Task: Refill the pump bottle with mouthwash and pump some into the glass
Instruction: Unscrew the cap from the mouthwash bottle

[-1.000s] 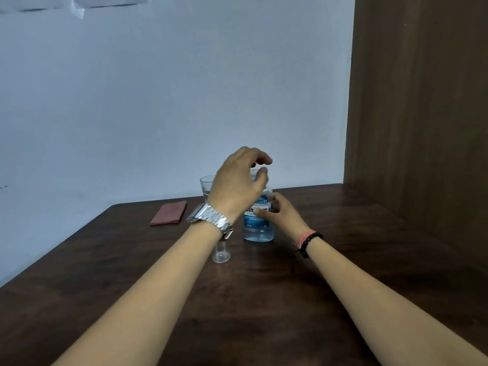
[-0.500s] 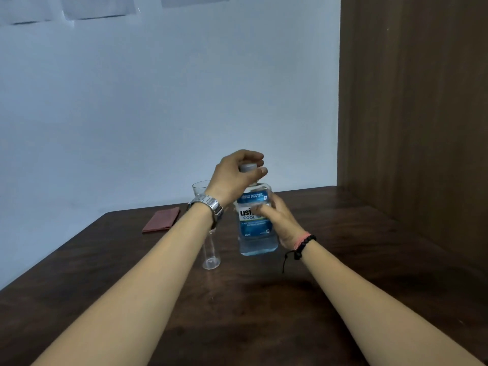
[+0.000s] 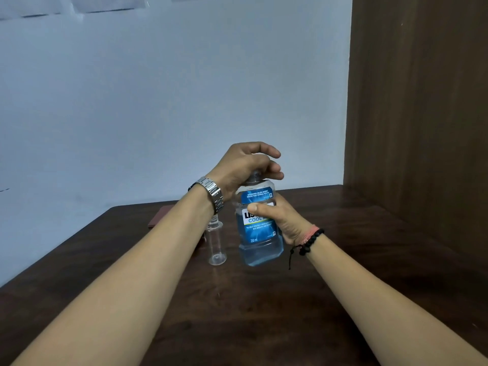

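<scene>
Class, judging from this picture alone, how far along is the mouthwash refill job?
Early. Done: nothing poured yet; the small clear bottle looks empty. In hand: the right hand holds the mouthwash while the left hand grips its cap. Left: uncapping, pouring, pumping into the glass, hidden behind the arm.

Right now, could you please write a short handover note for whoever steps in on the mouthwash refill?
Left hand: gripping the cap of the mouthwash bottle.
Right hand: wrapped round the bottle's body; whether the bottle touches the table is unclear.
Small clear bottle: upright just left of it, looks empty.
Done: bottle in hand.
Left: uncap, pour, pump into the glass, hidden now.
</scene>
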